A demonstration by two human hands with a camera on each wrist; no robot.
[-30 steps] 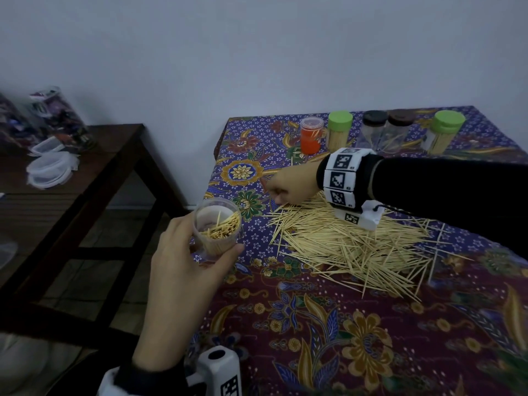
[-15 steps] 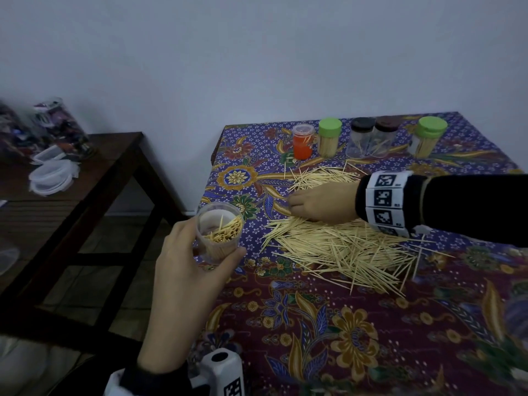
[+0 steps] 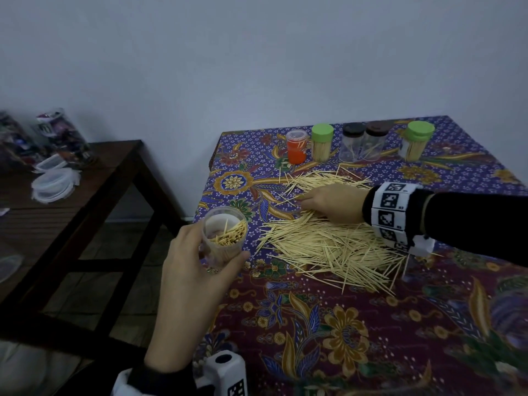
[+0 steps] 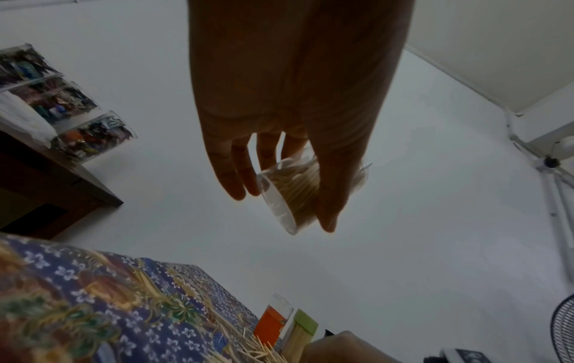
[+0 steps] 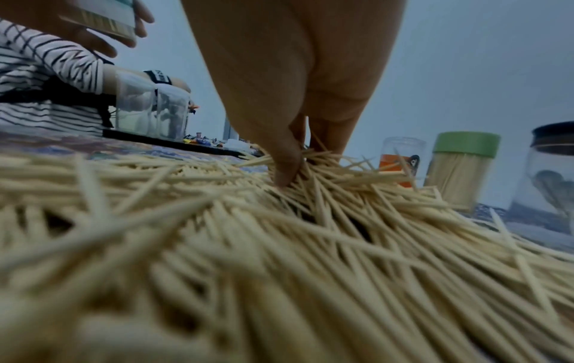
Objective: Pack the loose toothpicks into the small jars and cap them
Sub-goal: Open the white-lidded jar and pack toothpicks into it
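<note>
My left hand [image 3: 228,264] grips a clear uncapped jar [image 3: 225,238], about half full of toothpicks, held tilted in the air off the table's left edge. The left wrist view shows my left-hand fingers [image 4: 236,172] curled round the jar [image 4: 285,196]. A big pile of loose toothpicks [image 3: 328,247] lies on the patterned tablecloth [image 3: 314,338]. My right hand [image 3: 325,201] rests on the pile's far part. In the right wrist view my right hand [image 5: 295,162] pinches a bunch of toothpicks [image 5: 279,245] between thumb and fingers.
Along the table's far edge stand an orange jar [image 3: 297,147], a green-capped jar of toothpicks [image 3: 322,142], two dark-capped clear jars [image 3: 353,141] and another green-capped jar [image 3: 417,141]. A dark wooden side table [image 3: 85,195] with plastic containers [image 3: 54,181] stands to the left.
My right hand has moved right from the pile's left tip onto the pile and dug its fingers into the toothpicks. The left hand still holds the jar in much the same place.
</note>
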